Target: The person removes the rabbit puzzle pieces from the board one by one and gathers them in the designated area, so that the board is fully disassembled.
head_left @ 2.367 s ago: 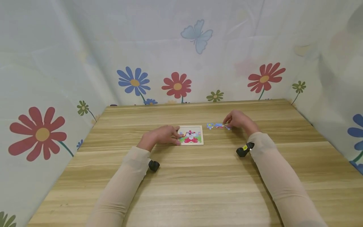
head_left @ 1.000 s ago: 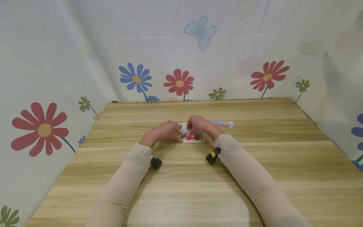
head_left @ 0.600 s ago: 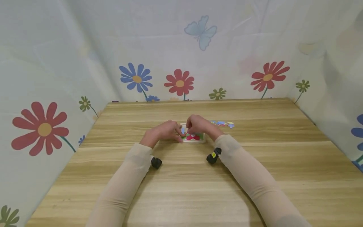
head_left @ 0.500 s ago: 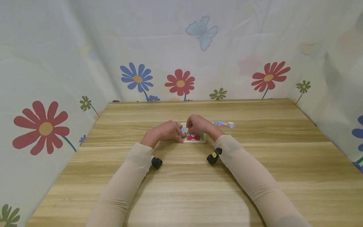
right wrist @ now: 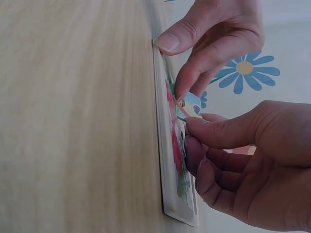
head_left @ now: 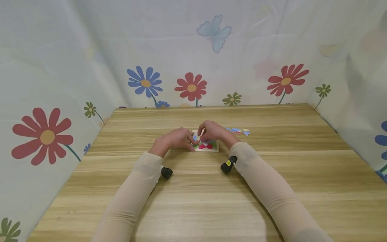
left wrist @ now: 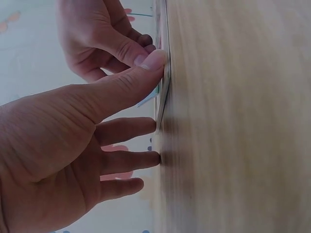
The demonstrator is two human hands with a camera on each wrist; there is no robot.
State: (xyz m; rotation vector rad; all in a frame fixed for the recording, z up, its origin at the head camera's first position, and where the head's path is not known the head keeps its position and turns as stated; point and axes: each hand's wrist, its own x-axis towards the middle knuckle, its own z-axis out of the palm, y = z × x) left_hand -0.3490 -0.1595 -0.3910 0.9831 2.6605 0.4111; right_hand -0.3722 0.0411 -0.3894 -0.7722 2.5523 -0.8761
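A creased white backdrop (head_left: pixel 248 40), printed with flowers and a butterfly, encloses a wood-grain table (head_left: pixel 193 201). On it, the left hand (head_left: pixel 176 138), thumb and most fingers extended, presses a flat, pale-rimmed puzzle frame (right wrist: pixel 179 212); the right hand (head_left: pixel 211 131) bends its fingers over the picture, though whether it pinches a piece cannot be told. Lesser items: loose jigsaw pieces (head_left: pixel 235 130) beyond the right hand, a black wrist camera (head_left: pixel 224 167), one blue-and-yellow piece (right wrist: pixel 193 103) tilted at the left forefinger, and the camera's yellow label (head_left: pixel 228 163).

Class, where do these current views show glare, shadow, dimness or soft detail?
Head view: pale sheen on the light wood-grain tabletop, shadow along the beige right sleeve; left wrist view: dim, with shadow by the bare left hand; right wrist view: tabletop grain looks blurred.
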